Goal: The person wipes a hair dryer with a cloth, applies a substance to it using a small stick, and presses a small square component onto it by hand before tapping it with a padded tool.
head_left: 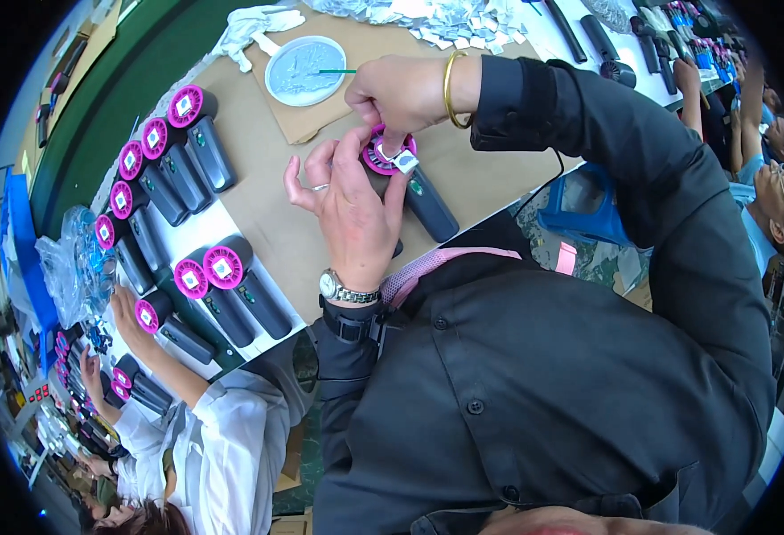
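A hair dryer [431, 207] with a dark grey handle and pink round end lies in front of me. My left hand [349, 203] curls round its head, thumb on the near side and some fingers raised. By that thumb tip is a small white square pad [405, 161]. From above, my right hand [401, 96] reaches a finger into the pink ring [377, 159], where another white piece partly shows. A thin green stick [338, 71] juts from my right fist over a round white dish [305, 96] smeared with pale paste.
Several similar dryers [209, 153] stand at the left of the brown-covered table [258, 209]. White pads [472, 36] and a white glove [254, 31] lie at the far side. A co-worker's arm [155, 348] reaches in at lower left. A blue stool [583, 207] is at right.
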A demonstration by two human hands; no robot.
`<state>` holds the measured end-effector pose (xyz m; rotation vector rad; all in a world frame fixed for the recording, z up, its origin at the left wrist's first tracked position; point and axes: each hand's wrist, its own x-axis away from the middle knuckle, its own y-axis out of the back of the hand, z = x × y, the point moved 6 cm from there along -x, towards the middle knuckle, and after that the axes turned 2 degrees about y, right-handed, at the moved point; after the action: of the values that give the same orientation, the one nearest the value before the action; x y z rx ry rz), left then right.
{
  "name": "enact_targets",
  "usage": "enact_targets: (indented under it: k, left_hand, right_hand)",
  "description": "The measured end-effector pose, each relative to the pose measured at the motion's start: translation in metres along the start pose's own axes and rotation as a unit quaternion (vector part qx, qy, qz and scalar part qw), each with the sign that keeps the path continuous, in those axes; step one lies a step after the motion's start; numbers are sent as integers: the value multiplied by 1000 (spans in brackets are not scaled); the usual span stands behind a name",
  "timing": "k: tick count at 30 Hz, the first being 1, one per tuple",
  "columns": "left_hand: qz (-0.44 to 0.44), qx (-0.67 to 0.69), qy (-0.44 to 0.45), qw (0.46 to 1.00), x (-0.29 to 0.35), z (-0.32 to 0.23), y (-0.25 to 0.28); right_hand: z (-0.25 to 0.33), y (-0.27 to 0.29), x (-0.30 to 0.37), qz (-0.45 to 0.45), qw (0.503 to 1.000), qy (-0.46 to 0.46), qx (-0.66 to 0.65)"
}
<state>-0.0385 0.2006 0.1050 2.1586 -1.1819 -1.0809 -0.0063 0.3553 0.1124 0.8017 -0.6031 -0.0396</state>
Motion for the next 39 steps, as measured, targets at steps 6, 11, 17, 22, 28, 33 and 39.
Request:
enact_targets:
  k: [6,11,17,22,28,33,39]
  left_hand:
    - [-2,-21,3,1000,2,-2,4]
    - [-2,-49,-2,999,3,-6,5]
    - [33,-96,25,995,1,-11,15]
    - [-48,-61,-8,997,4,-16,43]
    - [-100,-77,37,991,35,24,65]
    - [-121,-98,68,985,46,27,72]
    - [-92,-73,63,991,38,23,64]
  right_hand:
    - [2,1,16,-49,998,47,-13]
    - [-11,5,37,-86,991,93,-42]
    - [-61,62,95,-264,955,131,-44]
    - [-153,76,131,-385,922,12,38]
    - [-187,51,107,-360,926,-88,75]
    - [-207,38,97,-415,903,-84,70]
    - [-149,42,114,-418,908,-35,8]
